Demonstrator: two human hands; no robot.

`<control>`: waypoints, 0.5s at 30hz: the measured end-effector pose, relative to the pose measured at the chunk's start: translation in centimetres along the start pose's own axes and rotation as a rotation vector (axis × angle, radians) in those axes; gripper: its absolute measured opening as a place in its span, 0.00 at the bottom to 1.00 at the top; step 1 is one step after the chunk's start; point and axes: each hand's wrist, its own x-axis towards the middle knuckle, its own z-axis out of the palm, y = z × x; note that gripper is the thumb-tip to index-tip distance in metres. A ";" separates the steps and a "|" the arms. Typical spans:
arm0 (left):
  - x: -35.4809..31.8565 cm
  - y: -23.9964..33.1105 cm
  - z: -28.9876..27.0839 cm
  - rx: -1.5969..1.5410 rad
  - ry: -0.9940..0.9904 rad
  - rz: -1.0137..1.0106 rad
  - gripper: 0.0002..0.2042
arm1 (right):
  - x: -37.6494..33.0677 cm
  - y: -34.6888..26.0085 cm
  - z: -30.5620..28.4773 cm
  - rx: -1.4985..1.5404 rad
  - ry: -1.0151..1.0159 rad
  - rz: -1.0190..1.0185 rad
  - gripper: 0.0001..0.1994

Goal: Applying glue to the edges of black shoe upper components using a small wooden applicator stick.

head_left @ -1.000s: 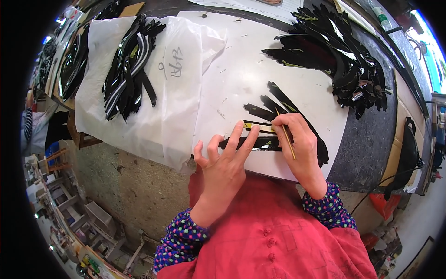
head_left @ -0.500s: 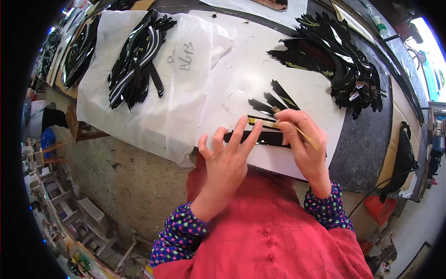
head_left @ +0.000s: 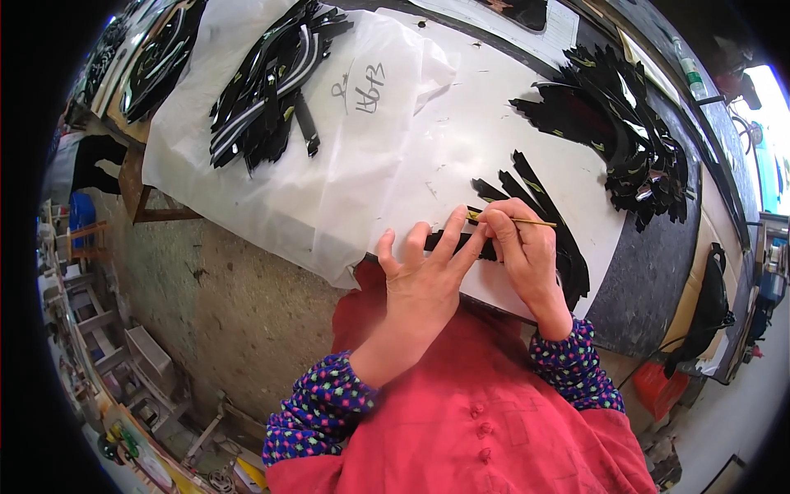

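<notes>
Black glossy strip point(head_left: 461, 243), lying on the white sheet point(head_left: 461, 140) at the near edge of the table point(head_left: 650, 272), is what I see both hands working on. My left hand point(head_left: 424, 267) lies flat on it with the fingers spread apart, pinning it down. My right hand point(head_left: 522, 247) is closed around a thin yellowish stick point(head_left: 518, 221), whose tip meets the strip just beside the left fingertips. Beyond the strip, a few more black strips point(head_left: 527, 185) fan out on the sheet. Farther right of the strip sits a large heap of black pieces point(head_left: 617, 132); far left of it, another black bundle point(head_left: 267, 78) rests on crinkled white plastic point(head_left: 329, 165).
</notes>
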 end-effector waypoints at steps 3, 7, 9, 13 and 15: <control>0.1 0.0 -0.1 0.003 0.000 0.005 0.31 | 0.0 0.0 0.0 0.001 0.002 -0.014 0.06; 0.1 0.0 -0.1 -0.002 0.007 0.001 0.31 | 0.3 -0.1 0.2 -0.063 0.013 -0.102 0.06; 0.2 0.0 -0.2 0.003 -0.003 0.007 0.31 | 0.4 -0.1 0.2 -0.084 0.018 -0.139 0.06; 0.1 0.0 -0.2 0.003 -0.006 0.001 0.32 | 0.2 0.1 0.1 -0.089 0.012 -0.101 0.06; 0.1 0.1 -0.1 0.007 0.002 0.000 0.31 | 0.3 0.1 0.2 -0.078 0.014 -0.079 0.06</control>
